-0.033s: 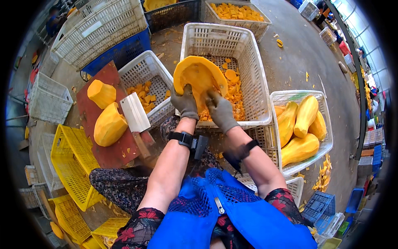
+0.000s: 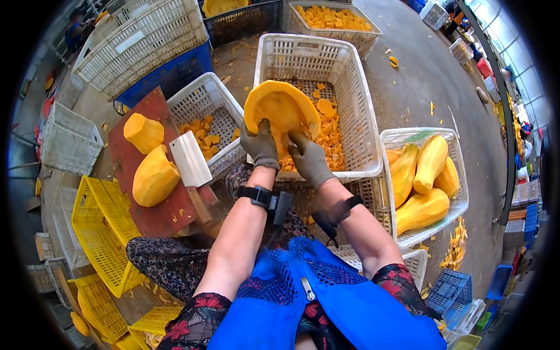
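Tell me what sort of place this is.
Probably a squash-processing workshop: elongated yellow squashes in a white plastic crate, a broad silvery cleaver-like blade, and cut orange chunks piled in another white plastic crate show it.

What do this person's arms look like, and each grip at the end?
The left grip and right grip wear matching grey-brown gloves. A black strap with a dark, boxy device circles the left forearm; a dark band circles the right forearm. Above these, the arms are bare up to dark, lacy sleeves with red flowers.
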Available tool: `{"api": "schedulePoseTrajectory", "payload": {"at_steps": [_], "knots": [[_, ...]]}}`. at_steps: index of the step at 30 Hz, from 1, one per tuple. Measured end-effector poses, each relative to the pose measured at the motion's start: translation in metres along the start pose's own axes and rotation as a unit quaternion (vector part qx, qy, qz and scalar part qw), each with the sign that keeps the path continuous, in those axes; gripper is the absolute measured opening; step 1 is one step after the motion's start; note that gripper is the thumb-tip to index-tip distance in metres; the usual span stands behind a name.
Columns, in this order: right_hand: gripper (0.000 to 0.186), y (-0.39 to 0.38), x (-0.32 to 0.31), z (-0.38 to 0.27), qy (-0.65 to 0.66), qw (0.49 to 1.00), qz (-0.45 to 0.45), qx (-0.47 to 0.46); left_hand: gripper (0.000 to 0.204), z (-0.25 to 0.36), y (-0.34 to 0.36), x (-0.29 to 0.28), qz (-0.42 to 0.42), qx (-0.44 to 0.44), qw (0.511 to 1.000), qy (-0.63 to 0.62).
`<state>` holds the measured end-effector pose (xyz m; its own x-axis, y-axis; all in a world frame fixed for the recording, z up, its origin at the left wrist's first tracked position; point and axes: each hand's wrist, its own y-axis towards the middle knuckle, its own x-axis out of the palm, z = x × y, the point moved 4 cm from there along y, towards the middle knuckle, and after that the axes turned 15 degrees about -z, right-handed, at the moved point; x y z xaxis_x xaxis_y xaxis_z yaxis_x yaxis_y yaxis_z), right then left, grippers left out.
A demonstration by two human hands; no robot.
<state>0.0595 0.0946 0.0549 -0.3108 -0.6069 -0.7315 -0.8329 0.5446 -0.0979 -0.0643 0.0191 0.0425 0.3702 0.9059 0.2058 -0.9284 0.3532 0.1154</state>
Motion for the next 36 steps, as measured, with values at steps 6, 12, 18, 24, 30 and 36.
{"api": "schedulePoseTrajectory", "payload": {"at_steps": [6,12,18,24,30,36], "knots": [[0.026,-0.015,-0.011,0.012,-0.084,0.995,-0.052,0.002,0.028,-0.012,0.012,0.002,-0.001,0.038,0.999,-0.002],[0.033,-0.017,-0.001,0.018,-0.051,0.993,-0.103,0.016,0.027,-0.007,-0.001,-0.003,-0.006,-0.017,1.0,-0.014],[0.03,-0.007,-0.018,-0.019,0.031,0.995,0.045,-0.086,0.027,0.0,0.002,0.005,-0.013,0.012,0.998,-0.059],[0.027,-0.014,0.0,0.015,-0.096,0.992,-0.073,0.037,0.03,-0.016,0.002,-0.002,-0.029,0.008,0.998,0.05],[0.033,-0.004,0.0,-0.003,0.014,0.999,0.024,-0.029,0.029,0.003,-0.001,0.006,-0.024,0.019,0.997,-0.065],[0.031,-0.015,-0.019,-0.019,-0.078,0.996,-0.001,-0.043,0.026,-0.006,0.002,0.0,-0.006,0.042,0.996,0.083]]}}
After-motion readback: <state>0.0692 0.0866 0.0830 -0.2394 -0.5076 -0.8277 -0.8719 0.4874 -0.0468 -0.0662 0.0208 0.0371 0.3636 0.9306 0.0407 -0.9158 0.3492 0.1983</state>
